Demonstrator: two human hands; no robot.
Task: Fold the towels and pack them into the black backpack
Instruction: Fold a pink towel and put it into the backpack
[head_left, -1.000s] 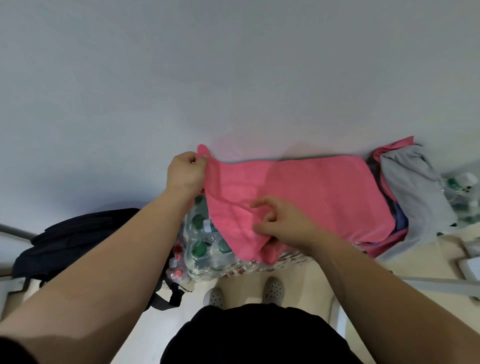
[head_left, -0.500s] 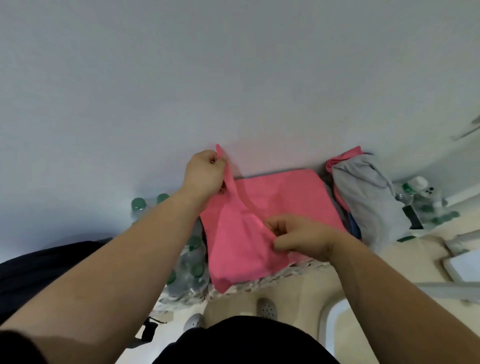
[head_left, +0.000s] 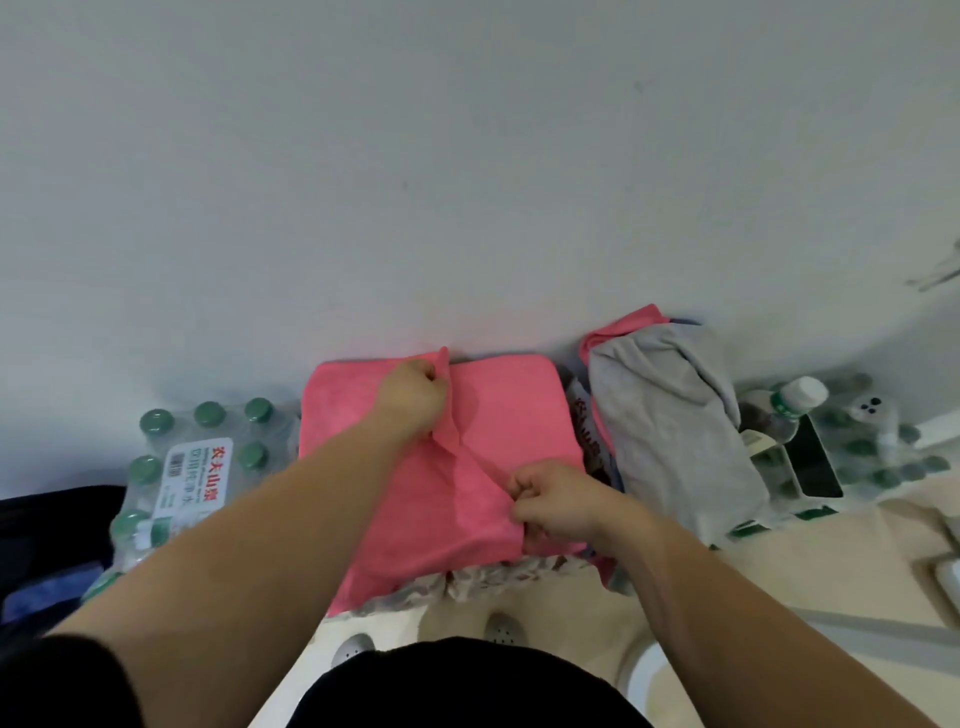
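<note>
Nearest, the right hand has its fingers curled and pinching the near end of a raised fold in the pink towel. Further off, the left hand pinches the far end of that fold, close to the wall. The fold's long axis therefore runs near to far, between the two hands, down the towel's middle.

The towel lies flat on a wrapped pack. Its uncovered half is to the right, and the room there ends at the grey towel, just beside it. Laying the fold over that way looks like the next move.

The backpack sits low on the left, beyond the bottle pack, and is nearer the left arm.
</note>
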